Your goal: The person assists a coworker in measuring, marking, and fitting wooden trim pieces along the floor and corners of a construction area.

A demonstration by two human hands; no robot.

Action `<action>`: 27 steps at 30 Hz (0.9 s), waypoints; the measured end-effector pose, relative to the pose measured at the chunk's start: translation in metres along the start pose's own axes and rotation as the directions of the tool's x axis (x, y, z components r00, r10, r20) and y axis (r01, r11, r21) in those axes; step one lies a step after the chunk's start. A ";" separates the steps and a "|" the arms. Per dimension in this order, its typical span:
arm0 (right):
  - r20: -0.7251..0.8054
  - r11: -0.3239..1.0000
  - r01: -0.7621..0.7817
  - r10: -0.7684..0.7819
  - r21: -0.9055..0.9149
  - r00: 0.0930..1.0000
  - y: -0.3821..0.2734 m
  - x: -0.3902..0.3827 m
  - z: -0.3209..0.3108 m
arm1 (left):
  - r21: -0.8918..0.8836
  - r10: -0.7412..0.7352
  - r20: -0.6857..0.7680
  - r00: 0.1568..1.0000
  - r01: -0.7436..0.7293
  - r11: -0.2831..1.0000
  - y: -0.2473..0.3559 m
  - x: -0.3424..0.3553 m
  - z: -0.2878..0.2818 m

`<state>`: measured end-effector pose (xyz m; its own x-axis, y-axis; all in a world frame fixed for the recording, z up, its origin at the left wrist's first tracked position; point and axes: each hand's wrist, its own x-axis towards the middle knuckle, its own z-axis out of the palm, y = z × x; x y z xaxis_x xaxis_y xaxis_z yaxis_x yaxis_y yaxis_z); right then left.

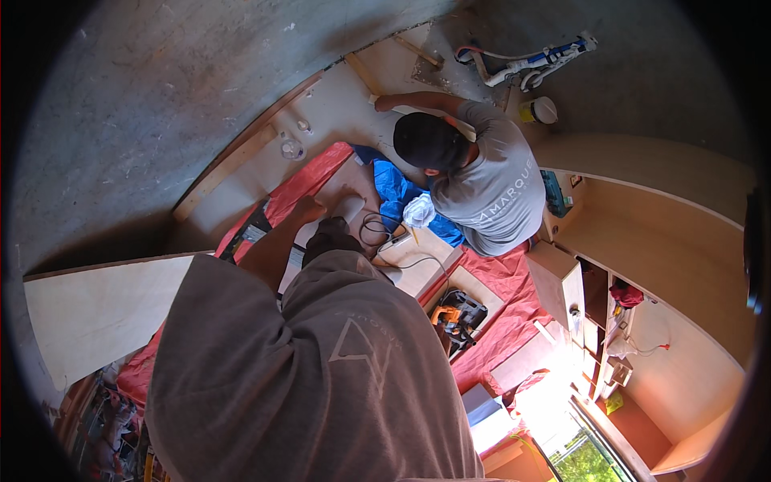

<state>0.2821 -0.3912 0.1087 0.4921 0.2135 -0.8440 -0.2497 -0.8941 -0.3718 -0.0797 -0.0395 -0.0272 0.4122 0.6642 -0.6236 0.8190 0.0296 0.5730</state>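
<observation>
My left hand (309,210) reaches forward from the brown sleeve, over the pale surface beside a red sheet (309,181). Its fingers are small and dim, so whether they grip anything does not show. My right hand is out of sight, with the brown shirt filling the lower middle. To the right of my left hand lie a blue sheet (392,186), a crumpled white cloth (419,210) and a loose dark cable (371,229). An orange and black power tool (459,313) rests farther right on a pale board.
A co-worker (490,185) in a grey shirt and dark cap leans ahead, one hand near a wooden strip (365,76). Large open cabinets (658,233) line the right. White pipes (522,68) and a bucket (540,110) are beyond. A pale panel (104,309) stands left.
</observation>
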 end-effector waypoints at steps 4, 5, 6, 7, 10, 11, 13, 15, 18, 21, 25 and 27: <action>-0.015 0.999 0.034 -0.035 -0.025 0.999 0.002 0.002 0.003 | -0.060 -0.084 0.000 0.996 0.084 0.995 -0.001 0.001 0.003; -0.009 0.999 0.030 -0.030 -0.022 0.999 0.002 0.001 0.003 | -0.049 -0.089 0.000 0.996 0.088 0.995 -0.001 0.001 0.003; -0.004 0.999 0.026 -0.026 -0.018 1.000 0.002 0.001 0.003 | -0.050 -0.089 0.000 0.996 0.089 0.995 -0.001 0.000 0.003; -0.003 0.999 0.025 -0.025 -0.020 1.000 -0.002 -0.002 0.004 | -0.069 -0.106 0.000 0.994 0.106 0.992 0.000 0.000 0.002; 0.020 0.999 0.042 -0.042 0.015 0.999 -0.010 -0.009 0.006 | -0.090 -0.115 0.006 0.993 0.115 0.989 0.002 -0.001 -0.001; 0.019 0.999 0.041 -0.041 0.004 0.999 -0.012 -0.010 0.006 | -0.092 -0.106 0.012 0.994 0.106 0.990 0.003 -0.001 -0.002; 0.017 0.999 0.040 -0.040 -0.007 0.999 -0.016 -0.012 0.007 | -0.107 -0.114 0.004 0.993 0.114 0.988 0.005 -0.001 -0.002; 0.000 0.997 0.054 -0.054 -0.054 0.999 -0.031 -0.023 0.013 | -0.124 -0.132 -0.006 0.991 0.130 0.984 0.002 -0.002 0.000; -0.028 0.989 0.074 -0.078 -0.124 0.997 -0.052 -0.039 0.021 | -0.146 -0.127 -0.006 0.992 0.125 0.981 -0.003 -0.001 0.003; 0.030 0.999 0.010 -0.012 0.043 0.999 -0.026 -0.022 0.010 | -0.125 -0.114 -0.006 0.994 0.112 0.986 -0.004 0.004 0.005; 0.000 1.000 0.000 0.000 -0.006 1.000 -0.030 -0.025 0.012 | -0.131 -0.130 -0.023 0.991 0.126 0.983 -0.005 0.003 0.007; 0.000 1.000 0.004 -0.004 0.011 1.000 -0.028 -0.025 0.012 | -0.107 -0.128 -0.024 0.992 0.124 0.986 -0.003 0.003 0.007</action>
<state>0.2670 -0.3671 0.1359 0.4927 0.2169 -0.8427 -0.2574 -0.8888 -0.3792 -0.0779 -0.0423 -0.0343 0.2948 0.6724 -0.6789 0.8167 0.1916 0.5444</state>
